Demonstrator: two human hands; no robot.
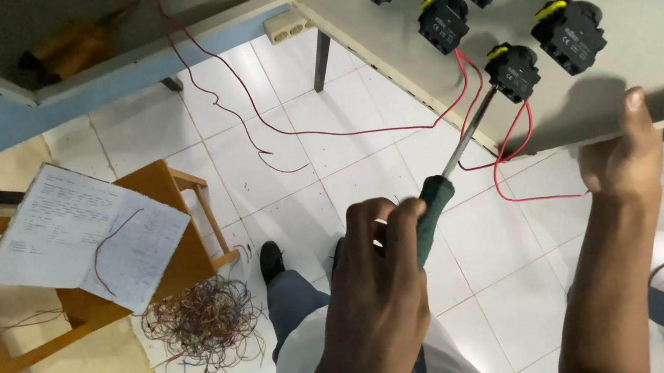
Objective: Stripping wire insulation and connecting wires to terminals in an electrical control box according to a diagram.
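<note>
White floor tiles (364, 174) lie below the grey panel door (654, 62), wire scraps (201, 321) heaped nearby.

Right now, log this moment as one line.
left hand: grips screwdriver | tip: at black switch block | right hand: holds panel edge

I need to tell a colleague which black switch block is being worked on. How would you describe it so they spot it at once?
Start at the open beige panel door, whose lower edge the right hand grips. Five black switch blocks with yellow tabs sit on its inner face. The one meant is the lowest, nearest that edge: red wires loop from it, and the green-handled screwdriver in the left hand has its tip on it.
</note>
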